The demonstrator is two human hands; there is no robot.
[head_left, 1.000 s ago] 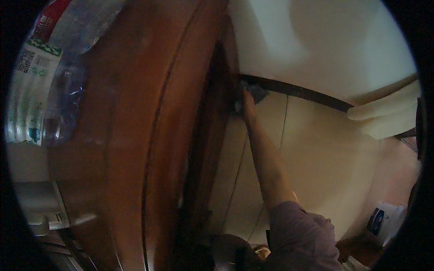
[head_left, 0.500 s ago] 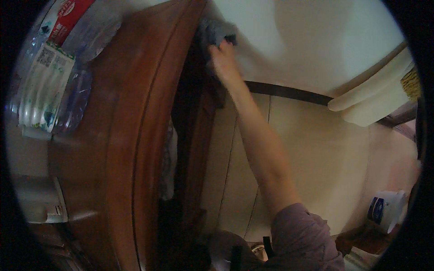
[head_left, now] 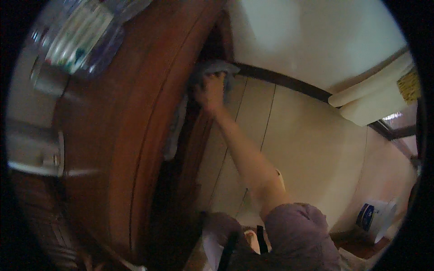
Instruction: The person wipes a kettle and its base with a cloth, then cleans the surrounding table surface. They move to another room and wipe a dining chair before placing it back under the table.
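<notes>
One grey-blue cloth (head_left: 217, 67) held in the right hand (head_left: 210, 92), fingers bent over it; left hand: cannot tell its state. Cloth lies at the dark recess beside the brown wooden worktop (head_left: 117, 117), near the dark skirting (head_left: 289, 83). On worktop: ribbed white stack (head_left: 81, 36) in clear plastic. Lower right: white tub (head_left: 384, 219), blue label
</notes>
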